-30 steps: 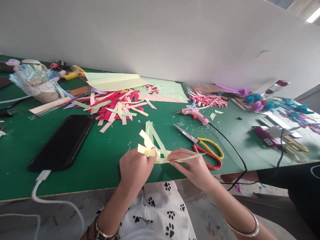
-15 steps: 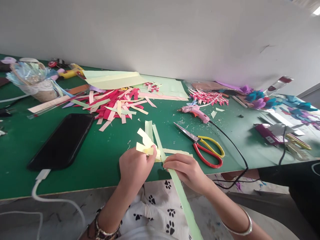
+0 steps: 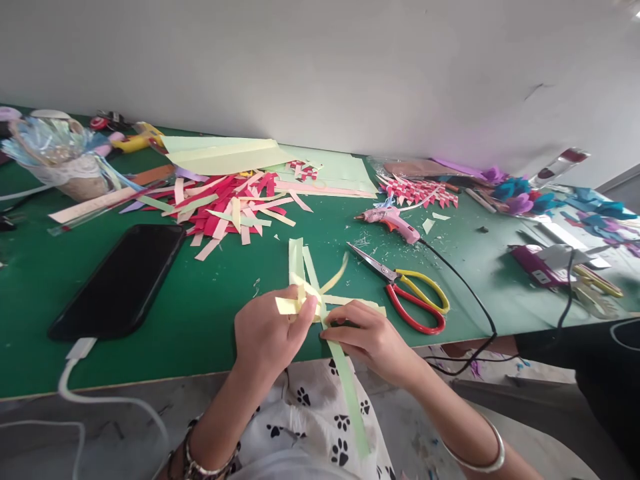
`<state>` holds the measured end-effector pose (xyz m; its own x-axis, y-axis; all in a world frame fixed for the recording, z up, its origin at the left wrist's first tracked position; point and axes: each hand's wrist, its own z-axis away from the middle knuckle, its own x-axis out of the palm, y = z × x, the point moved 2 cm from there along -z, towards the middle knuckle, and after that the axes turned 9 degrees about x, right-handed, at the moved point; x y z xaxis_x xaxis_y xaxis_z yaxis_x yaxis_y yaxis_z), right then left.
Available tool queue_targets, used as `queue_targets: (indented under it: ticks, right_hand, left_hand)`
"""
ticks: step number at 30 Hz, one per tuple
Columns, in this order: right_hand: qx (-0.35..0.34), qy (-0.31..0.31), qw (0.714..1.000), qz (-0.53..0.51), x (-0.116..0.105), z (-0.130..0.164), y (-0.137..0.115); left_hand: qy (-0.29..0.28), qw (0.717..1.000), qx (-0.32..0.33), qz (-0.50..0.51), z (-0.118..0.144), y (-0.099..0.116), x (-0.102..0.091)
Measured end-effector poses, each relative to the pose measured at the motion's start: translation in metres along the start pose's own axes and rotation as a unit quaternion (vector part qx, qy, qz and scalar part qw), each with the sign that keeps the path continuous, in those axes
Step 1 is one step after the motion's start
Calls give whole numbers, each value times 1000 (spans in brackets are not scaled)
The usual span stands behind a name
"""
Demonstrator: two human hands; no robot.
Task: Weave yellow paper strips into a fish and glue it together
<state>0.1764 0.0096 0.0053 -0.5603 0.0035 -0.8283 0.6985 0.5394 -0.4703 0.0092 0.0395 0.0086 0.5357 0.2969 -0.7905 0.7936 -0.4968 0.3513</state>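
At the near edge of the desk, close to its middle, we are working a bundle of paper strips with both hands. Our left hand is curling over the yellow ends of the strips, thumb and forefinger pressing together on them so that short tabs are sticking out to the left. Our right hand is pinching a long pale green strip just beside the left hand, fingers closing around it, and the strip is hanging off the near edge over our lap. The bundle's other ends are lying flat on the desk, fanning away from us. Red and yellow scissors are lying just to the right, blades apart, with a pink glue gun behind them. A black phone is lying toward the near left corner, and a heap of red and pink paper scraps is sitting farther back.
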Motion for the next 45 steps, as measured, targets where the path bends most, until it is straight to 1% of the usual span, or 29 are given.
queue_targets:
  ticks: [2,4,6,8,11,14,17,22,29,36,42,45]
  right_hand:
    - [4,6,1000,9,1,1,0]
    - [3,10,1000,8,1,3,1]
    - [0,14,1000,7,2,5,1]
    - [-4,17,1000,16,2,7,1]
    - [-11,19,999,39,1,9,-1]
    - [-16,26,998,56,0,10,-4]
    - [-23,35,996,84,0,10,-7]
    - [-26,33,991,127,2,12,-8]
    - [-57,81,980,172,-1,10,-12]
    - [-73,101,975,185,-1,9,-14]
    - [-64,100,978,173,1,10,-13]
    - [-48,86,983,153,2,11,-12]
  left_hand:
    - [-36,998,-23,52,1,-2,-1]
    - [-66,992,-25,107,2,-4,-4]
    - [-91,985,-7,143,3,-6,-8]
    - [-116,979,33,162,3,-8,-13]
    - [-122,975,85,166,2,-10,-19]
    - [-113,977,94,157,1,-11,-20]
    - [-125,977,82,150,0,-11,-18]
    - [-137,978,59,145,1,-12,-16]
    - [-141,971,0,193,1,-18,-13]
    - [-134,967,-32,213,1,-19,-12]
    - [-133,965,-50,222,1,-20,-10]
    - [-138,960,-63,234,2,-20,-10]
